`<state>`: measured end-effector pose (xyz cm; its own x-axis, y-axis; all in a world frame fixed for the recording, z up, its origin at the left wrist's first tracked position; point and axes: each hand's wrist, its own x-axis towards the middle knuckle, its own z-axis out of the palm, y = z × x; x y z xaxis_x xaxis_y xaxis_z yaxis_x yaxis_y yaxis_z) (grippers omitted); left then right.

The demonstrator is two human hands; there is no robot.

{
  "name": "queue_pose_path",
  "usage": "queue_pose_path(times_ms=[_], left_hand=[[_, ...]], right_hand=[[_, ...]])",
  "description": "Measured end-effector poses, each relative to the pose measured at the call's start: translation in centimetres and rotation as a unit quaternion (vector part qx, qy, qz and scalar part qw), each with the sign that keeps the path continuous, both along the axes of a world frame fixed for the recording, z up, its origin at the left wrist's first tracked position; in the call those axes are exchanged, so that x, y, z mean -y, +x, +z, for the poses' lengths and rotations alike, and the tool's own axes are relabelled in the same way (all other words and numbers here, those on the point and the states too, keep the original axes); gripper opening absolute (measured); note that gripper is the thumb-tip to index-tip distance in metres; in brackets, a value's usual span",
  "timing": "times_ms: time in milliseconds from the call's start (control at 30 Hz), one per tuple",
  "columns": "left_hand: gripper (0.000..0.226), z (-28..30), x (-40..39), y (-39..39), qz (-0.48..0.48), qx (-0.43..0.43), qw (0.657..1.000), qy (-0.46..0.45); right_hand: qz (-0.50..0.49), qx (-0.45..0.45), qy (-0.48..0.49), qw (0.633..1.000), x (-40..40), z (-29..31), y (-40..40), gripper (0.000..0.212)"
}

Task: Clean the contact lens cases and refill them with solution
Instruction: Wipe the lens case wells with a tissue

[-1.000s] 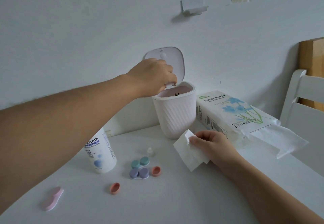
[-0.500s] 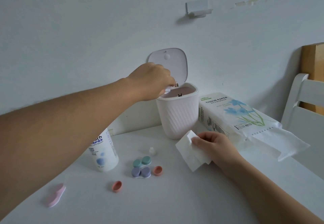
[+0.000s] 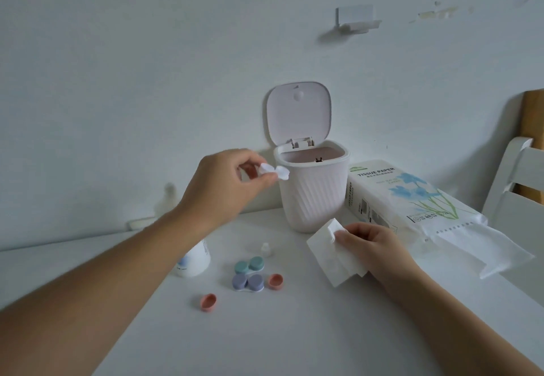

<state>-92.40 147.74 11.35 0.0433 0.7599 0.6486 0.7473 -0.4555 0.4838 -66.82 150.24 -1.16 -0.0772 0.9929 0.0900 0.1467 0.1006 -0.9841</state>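
Left hand (image 3: pixel 226 181) now drawn back from over the open bin (image 3: pixel 312 187), where it reached a moment ago, and pinching a small white lens case (image 3: pixel 275 171) between thumb and fingertips, just beside the bin's rim. Looks emptied or shaken out over the bin, so probably ready for wiping. Right hand (image 3: pixel 374 246) unmoved on the worktop (image 3: pixel 294 331), gripping a folded tissue (image 3: pixel 332 253) in front of the tissue pack (image 3: pixel 412 196). Near the middle of the worktop, a green case (image 3: pixel 249 264) and a purple case (image 3: pixel 248 282) lying closed and touching, with one pink cap (image 3: pixel 275 281) just beside them and another pink cap (image 3: pixel 208 302) apart toward the front. Solution bottle (image 3: pixel 194 260) standing partly behind the left forearm, small clear cap (image 3: pixel 265 249) nearby. Refilling not yet begun, by the look of it.
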Motion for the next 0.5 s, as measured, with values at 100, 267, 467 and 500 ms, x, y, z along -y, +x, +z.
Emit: queue_pose_path(times_ms=[100, 267, 467, 500], left_hand=[[0.010, -3.4, 3.5, -2.2, -0.033, 0.099, 0.993, -0.052], [0.020, -7.4, 6.7, -4.8, -0.085, 0.237, 0.955, -0.157], [0.030, -9.2, 7.6, -4.5, -0.102, 0.323, 0.908, -0.245], [0.032, -9.4, 7.7, -4.4, -0.117, 0.326, 0.906, -0.244]], right_hand=[[-0.001, 0.006, 0.011, 1.000, 0.1, 0.1, -0.1, 0.016], [-0.019, -0.018, 0.044, 0.999, 0.5, 0.7, -0.5, 0.013], [0.013, 0.035, 0.137, 0.990, 1.4, 4.3, -3.3, 0.015], [0.013, 0.064, 0.158, 0.985, 1.5, 4.9, -4.1, 0.015]])
